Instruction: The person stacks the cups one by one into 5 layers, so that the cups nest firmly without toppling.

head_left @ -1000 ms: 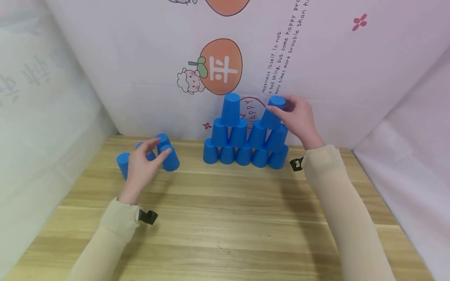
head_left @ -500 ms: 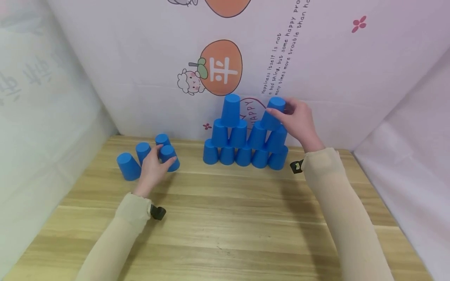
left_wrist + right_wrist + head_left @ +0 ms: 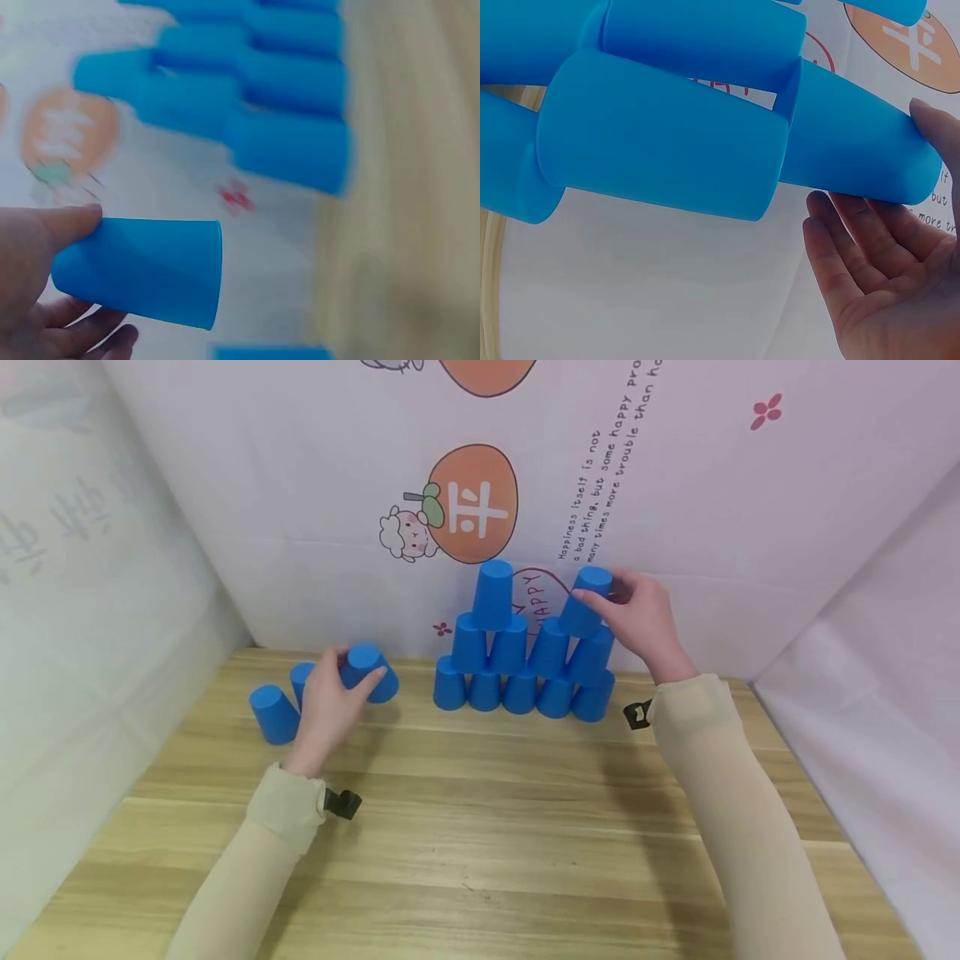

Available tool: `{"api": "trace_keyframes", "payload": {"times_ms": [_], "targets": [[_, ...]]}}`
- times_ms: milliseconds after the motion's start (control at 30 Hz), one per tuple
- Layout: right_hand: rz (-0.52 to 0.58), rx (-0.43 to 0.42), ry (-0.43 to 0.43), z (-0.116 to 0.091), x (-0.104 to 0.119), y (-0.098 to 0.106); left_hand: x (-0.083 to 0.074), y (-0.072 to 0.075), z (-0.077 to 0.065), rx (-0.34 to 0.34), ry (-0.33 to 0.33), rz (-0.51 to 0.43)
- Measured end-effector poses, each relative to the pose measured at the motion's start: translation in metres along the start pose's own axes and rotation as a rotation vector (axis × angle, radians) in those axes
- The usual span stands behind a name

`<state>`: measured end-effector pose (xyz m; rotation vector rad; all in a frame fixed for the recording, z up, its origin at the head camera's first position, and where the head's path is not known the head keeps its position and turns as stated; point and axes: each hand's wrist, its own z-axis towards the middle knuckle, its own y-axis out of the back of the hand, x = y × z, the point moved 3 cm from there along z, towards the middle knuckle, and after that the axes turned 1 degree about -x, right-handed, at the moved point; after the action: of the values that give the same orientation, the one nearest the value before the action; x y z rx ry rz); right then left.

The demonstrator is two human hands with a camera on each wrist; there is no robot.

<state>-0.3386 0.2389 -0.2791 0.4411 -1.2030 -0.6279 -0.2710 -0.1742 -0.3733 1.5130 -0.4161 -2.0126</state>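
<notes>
In the head view my left hand [image 3: 330, 710] grips an upside-down blue cup [image 3: 375, 677] by its narrow end, thumb on one side and fingers on the other. The left wrist view shows that cup [image 3: 150, 270] held off the table. My right hand [image 3: 641, 622] holds a blue cup [image 3: 588, 602] at the upper right of a cup pyramid [image 3: 517, 647]. This cup stands on two cups of the second row; the right wrist view has the thumb [image 3: 934, 127] on one side of it and fingers underneath.
Two other blue cups stand by the left hand, the outer cup [image 3: 275, 714] and a partly hidden cup [image 3: 302, 679]. Another cup [image 3: 492, 596] tops the pyramid's left side. A printed white cloth [image 3: 300, 485] rises behind the wooden table [image 3: 480, 827].
My left hand has moved right, taken hold of the front right loose cup, and lifted it toward the back. The right hand stays at its cup almost without moving.
</notes>
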Motion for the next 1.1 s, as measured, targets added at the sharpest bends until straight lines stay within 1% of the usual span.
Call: {"api": "trace_keyframes", "payload": {"times_ms": [100, 200, 333, 433, 567, 667, 867, 967, 1100], "targets": [[-0.003, 0.007, -0.004, 0.001, 0.0, -0.001, -0.034, 0.004, 0.0, -0.048, -0.094, -0.019], [-0.014, 0.006, -0.012, 0.001, 0.0, 0.0, -0.067, 0.003, 0.002, -0.062, -0.191, -0.037], [-0.02, 0.011, -0.008, 0.0, -0.001, 0.0, -0.107, 0.001, 0.006, -0.077, -0.32, -0.064], [-0.015, 0.018, -0.001, 0.0, -0.002, 0.001, -0.134, -0.001, 0.013, -0.089, -0.414, -0.065], [-0.017, 0.023, 0.003, 0.0, -0.002, 0.001, -0.165, -0.005, 0.03, -0.078, -0.494, -0.079], [-0.014, 0.024, 0.01, 0.0, -0.002, 0.001, -0.185, -0.008, 0.046, -0.064, -0.522, -0.091], [-0.011, 0.024, 0.018, 0.0, -0.001, 0.003, -0.216, -0.015, 0.076, -0.027, -0.512, -0.042], [-0.023, 0.02, 0.013, 0.0, -0.001, 0.004, -0.229, -0.018, 0.088, -0.01, -0.513, -0.011], [-0.029, 0.015, 0.013, 0.0, -0.001, 0.005, -0.239, -0.023, 0.101, 0.033, -0.472, 0.004]]}}
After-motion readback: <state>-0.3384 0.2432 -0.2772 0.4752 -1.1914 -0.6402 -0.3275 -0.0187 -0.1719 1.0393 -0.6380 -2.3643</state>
